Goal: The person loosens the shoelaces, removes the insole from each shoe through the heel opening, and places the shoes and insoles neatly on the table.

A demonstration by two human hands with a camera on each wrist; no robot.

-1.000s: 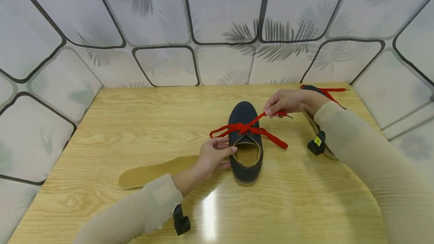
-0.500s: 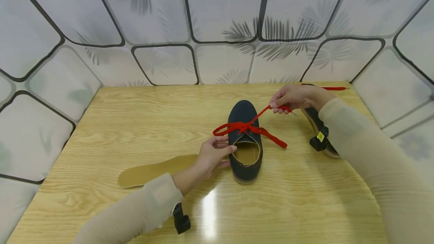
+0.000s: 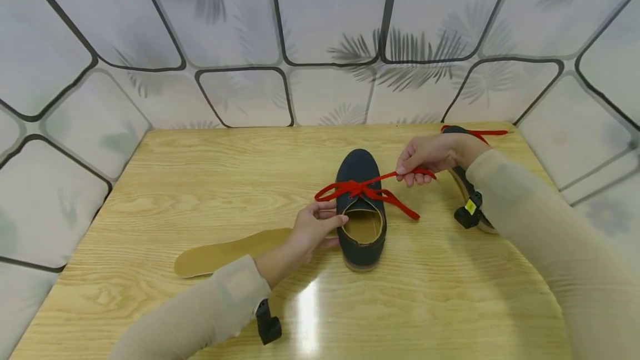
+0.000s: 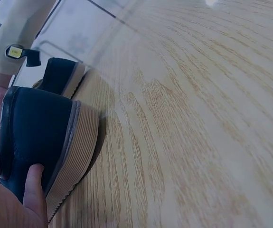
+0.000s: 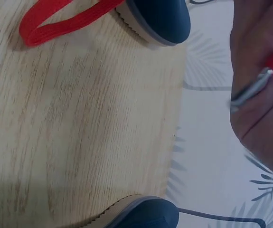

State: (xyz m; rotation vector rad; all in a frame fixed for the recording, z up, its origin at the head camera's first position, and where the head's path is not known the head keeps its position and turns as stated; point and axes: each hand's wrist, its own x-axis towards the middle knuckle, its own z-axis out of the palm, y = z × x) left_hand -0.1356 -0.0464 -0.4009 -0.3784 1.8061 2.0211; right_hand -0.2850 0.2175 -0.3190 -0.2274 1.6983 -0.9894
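Observation:
A dark navy shoe [image 3: 359, 165] with a tan sole stands in the middle of the table, toe toward the wall. Its red shoelace [image 3: 357, 188] is tied in a bow, with a loop to the left and another strand trailing right. My left hand [image 3: 311, 232] grips the shoe's left side, thumb over the opening's rim and fingers outside. To the right of the shoe, my right hand [image 3: 425, 160] pinches a lace end, which stretches taut from the knot. In the right wrist view, the lace's metal tip [image 5: 252, 90] pokes out across the palm.
A second navy shoe [image 3: 461, 182] with a red lace lies at the right, partly hidden by my right arm. A tan insole [image 3: 225, 254] lies on the wooden table [image 3: 200, 176] at the left. A patterned wall covering [image 3: 330, 15] rises behind.
My right hand has moved slightly right, rising and then lowering, drawing the lace end; the left loop has shrunk a little. My left hand keeps its place on the shoe.

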